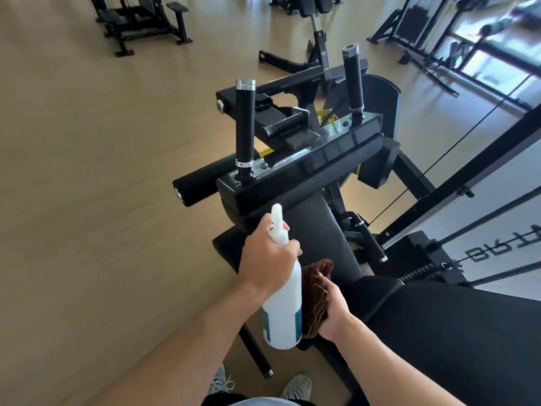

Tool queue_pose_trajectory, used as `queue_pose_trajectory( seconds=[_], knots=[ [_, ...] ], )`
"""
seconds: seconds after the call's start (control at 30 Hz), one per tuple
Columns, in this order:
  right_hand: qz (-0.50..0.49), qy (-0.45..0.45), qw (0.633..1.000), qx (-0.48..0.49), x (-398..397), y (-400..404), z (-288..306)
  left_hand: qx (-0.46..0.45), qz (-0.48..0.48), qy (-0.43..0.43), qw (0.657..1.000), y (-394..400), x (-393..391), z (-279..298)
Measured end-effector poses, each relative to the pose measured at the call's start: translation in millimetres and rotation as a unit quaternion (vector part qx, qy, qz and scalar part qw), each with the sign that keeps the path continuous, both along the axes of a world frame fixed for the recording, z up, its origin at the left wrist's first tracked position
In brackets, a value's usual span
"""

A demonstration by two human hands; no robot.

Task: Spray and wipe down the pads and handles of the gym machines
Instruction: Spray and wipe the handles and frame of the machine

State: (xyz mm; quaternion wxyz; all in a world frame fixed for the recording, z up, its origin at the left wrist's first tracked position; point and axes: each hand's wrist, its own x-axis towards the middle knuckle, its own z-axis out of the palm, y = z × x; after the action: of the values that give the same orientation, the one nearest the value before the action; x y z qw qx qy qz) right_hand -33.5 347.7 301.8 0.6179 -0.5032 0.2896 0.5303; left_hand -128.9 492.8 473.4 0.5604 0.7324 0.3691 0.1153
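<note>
We recorded a left hand curled round the neck of a white plastic spray bottle, finger on the trigger, the nozzle pointing at the near edge of the machine's black textured pad; the bottle's label was partly turned away and unreadable. The right hand gripped a bunched brown cloth over the long padded bench, its fingers mostly hidden beneath the fabric. Two upright cylindrical handles, foam-wrapped with chrome collars, stood on the glossy frame above the pad.
</note>
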Motion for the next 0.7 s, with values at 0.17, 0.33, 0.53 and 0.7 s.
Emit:
queue_pose_trajectory(
  seconds=[0.17, 0.33, 0.53, 0.7],
  knots=[
    [-0.009, -0.01, 1.0, 0.006, 0.7, -19.1, 12.6, -0.015, -0.037, -0.002, 0.999, -10.1, 38.4, 2.1],
    [-0.061, -0.016, 0.998, 0.023, 10.2, -47.5, 16.6, -0.007, -0.078, -0.007, 0.997, -14.0, 83.1, 6.2],
    [-0.125, -0.021, 0.992, 0.004, 23.7, -79.6, 24.2, 0.013, -0.114, -0.017, 0.993, -19.6, 131.6, 14.5],
    [-0.183, -0.029, 0.983, 0.001, 28.9, -95.0, 29.5, 0.009, -0.125, -0.018, 0.992, -21.9, 167.3, 18.7]
  ],
)
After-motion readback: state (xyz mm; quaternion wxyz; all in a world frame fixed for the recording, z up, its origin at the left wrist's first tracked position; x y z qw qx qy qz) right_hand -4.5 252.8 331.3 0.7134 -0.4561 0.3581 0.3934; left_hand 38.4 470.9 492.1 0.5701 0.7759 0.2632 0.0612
